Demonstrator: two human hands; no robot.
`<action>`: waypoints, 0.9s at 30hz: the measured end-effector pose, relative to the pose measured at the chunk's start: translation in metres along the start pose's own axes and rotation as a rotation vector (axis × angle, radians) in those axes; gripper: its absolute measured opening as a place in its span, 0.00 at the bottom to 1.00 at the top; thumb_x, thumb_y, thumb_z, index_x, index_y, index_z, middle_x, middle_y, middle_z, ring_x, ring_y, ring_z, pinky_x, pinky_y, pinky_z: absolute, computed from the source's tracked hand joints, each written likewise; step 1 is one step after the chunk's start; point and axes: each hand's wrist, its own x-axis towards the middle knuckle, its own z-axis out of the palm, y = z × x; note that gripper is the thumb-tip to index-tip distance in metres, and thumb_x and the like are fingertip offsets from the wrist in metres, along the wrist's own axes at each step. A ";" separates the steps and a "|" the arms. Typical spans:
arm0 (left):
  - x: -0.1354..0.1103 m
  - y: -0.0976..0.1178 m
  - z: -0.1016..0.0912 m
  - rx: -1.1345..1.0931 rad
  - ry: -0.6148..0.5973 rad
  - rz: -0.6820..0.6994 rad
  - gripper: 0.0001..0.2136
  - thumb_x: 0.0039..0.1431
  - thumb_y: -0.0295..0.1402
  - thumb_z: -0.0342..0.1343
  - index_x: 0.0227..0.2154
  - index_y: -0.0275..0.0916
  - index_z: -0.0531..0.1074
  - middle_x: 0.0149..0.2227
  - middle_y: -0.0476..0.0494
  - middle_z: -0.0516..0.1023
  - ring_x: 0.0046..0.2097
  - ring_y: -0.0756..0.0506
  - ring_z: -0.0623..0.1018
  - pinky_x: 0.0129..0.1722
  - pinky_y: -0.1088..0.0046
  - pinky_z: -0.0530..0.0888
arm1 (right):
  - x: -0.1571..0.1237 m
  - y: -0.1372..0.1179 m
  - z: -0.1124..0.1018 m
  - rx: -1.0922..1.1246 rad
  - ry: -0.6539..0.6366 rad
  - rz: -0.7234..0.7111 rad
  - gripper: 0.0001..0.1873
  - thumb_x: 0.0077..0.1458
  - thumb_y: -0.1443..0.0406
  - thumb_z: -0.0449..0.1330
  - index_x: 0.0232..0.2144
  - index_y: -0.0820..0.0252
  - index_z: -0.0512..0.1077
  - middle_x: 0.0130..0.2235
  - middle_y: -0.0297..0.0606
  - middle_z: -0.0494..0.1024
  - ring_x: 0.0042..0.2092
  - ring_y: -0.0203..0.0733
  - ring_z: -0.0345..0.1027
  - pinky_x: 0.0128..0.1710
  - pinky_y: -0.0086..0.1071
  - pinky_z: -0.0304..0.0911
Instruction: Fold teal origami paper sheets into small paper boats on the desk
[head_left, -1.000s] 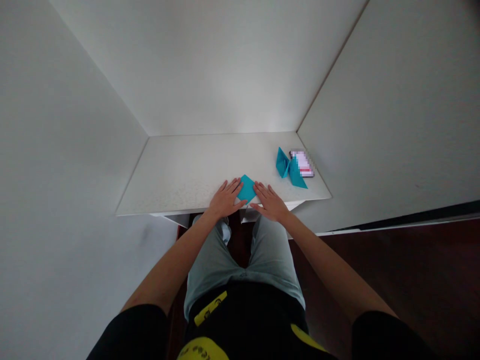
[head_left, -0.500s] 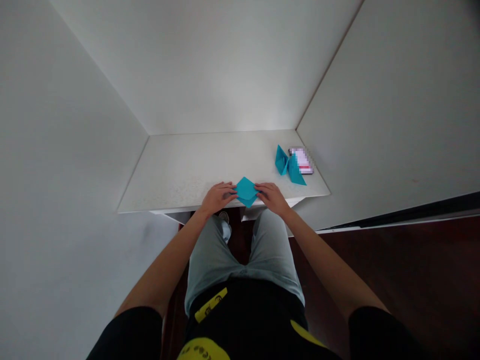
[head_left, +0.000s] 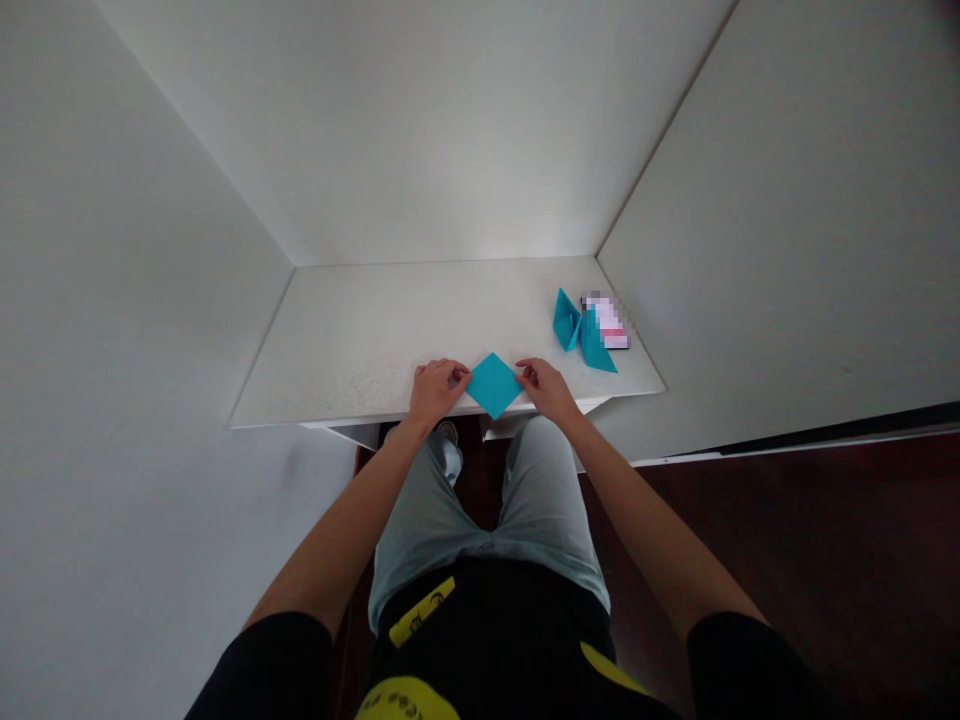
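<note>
A sheet of blue folded paper (head_left: 494, 386) lies as a flat diamond at the front edge of the white tabletop (head_left: 360, 330). My left hand (head_left: 439, 388) pinches its left corner between thumb and fingers. At the opposite corner, my right hand (head_left: 547, 388) is closed in a pinch on the paper. Two blue origami pieces stand to the right, beyond my right hand: a folded one with an open front (head_left: 566, 322) and a pointed one (head_left: 595, 344) close beside it.
A phone (head_left: 611, 322) with a blurred screen lies behind the pointed origami piece, near the right wall (head_left: 765, 240). White walls close in the tabletop at the left, back and right. Below its front edge are my legs (head_left: 551, 500).
The paper between my hands has gone from a partly lifted, layered shape to a flat diamond. My fingers have shifted from lying along its sides to pinching its side corners.
</note>
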 end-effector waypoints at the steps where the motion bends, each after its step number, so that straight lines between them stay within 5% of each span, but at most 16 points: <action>1: -0.001 0.002 0.000 0.012 0.000 -0.012 0.11 0.73 0.42 0.58 0.49 0.45 0.82 0.41 0.44 0.86 0.48 0.39 0.82 0.55 0.54 0.72 | -0.001 -0.002 -0.001 -0.020 0.003 -0.012 0.21 0.71 0.60 0.55 0.59 0.60 0.77 0.43 0.43 0.81 0.39 0.47 0.75 0.47 0.41 0.73; 6: -0.002 0.018 0.005 0.179 -0.035 0.126 0.20 0.75 0.33 0.51 0.64 0.50 0.76 0.59 0.40 0.82 0.61 0.37 0.78 0.62 0.51 0.70 | -0.006 -0.026 -0.005 -0.256 -0.010 -0.050 0.26 0.72 0.65 0.51 0.66 0.55 0.75 0.60 0.51 0.77 0.57 0.57 0.73 0.60 0.49 0.69; 9: -0.002 0.026 0.014 0.234 -0.132 0.286 0.26 0.72 0.27 0.47 0.67 0.53 0.73 0.68 0.44 0.77 0.68 0.40 0.74 0.69 0.50 0.66 | -0.007 -0.048 0.005 -0.380 -0.095 -0.122 0.30 0.71 0.68 0.50 0.71 0.52 0.70 0.72 0.46 0.70 0.69 0.58 0.64 0.69 0.53 0.60; 12: -0.007 0.026 0.022 0.261 -0.193 0.364 0.27 0.72 0.28 0.46 0.72 0.45 0.68 0.71 0.40 0.73 0.74 0.40 0.68 0.76 0.49 0.60 | -0.012 -0.063 0.022 -0.389 -0.191 -0.194 0.33 0.74 0.64 0.47 0.77 0.62 0.59 0.78 0.47 0.59 0.77 0.53 0.54 0.76 0.51 0.50; 15: -0.016 0.020 0.022 0.283 -0.204 0.408 0.29 0.76 0.34 0.42 0.76 0.35 0.59 0.77 0.34 0.62 0.79 0.38 0.59 0.79 0.46 0.53 | -0.023 -0.062 0.030 -0.388 -0.219 -0.212 0.38 0.76 0.55 0.45 0.78 0.72 0.52 0.79 0.54 0.52 0.80 0.54 0.45 0.79 0.53 0.43; 18: -0.024 0.012 0.016 0.288 -0.207 0.414 0.33 0.77 0.44 0.44 0.79 0.35 0.52 0.79 0.32 0.54 0.80 0.37 0.55 0.79 0.45 0.52 | -0.035 -0.047 0.021 -0.392 -0.208 -0.225 0.42 0.76 0.49 0.46 0.79 0.71 0.51 0.79 0.55 0.51 0.81 0.57 0.43 0.79 0.56 0.42; 23: -0.029 0.007 0.008 0.292 -0.206 0.418 0.38 0.76 0.52 0.48 0.79 0.37 0.50 0.80 0.33 0.51 0.80 0.35 0.53 0.80 0.45 0.50 | -0.042 -0.026 -0.003 -0.413 -0.182 -0.196 0.41 0.77 0.48 0.46 0.80 0.66 0.49 0.79 0.53 0.52 0.80 0.58 0.47 0.79 0.61 0.40; 27: -0.028 0.007 0.008 0.289 -0.204 0.406 0.41 0.73 0.56 0.50 0.80 0.39 0.49 0.80 0.34 0.51 0.80 0.34 0.53 0.80 0.45 0.50 | -0.036 -0.039 0.002 -0.410 -0.148 -0.183 0.40 0.77 0.48 0.45 0.80 0.65 0.50 0.78 0.53 0.54 0.80 0.57 0.47 0.79 0.62 0.37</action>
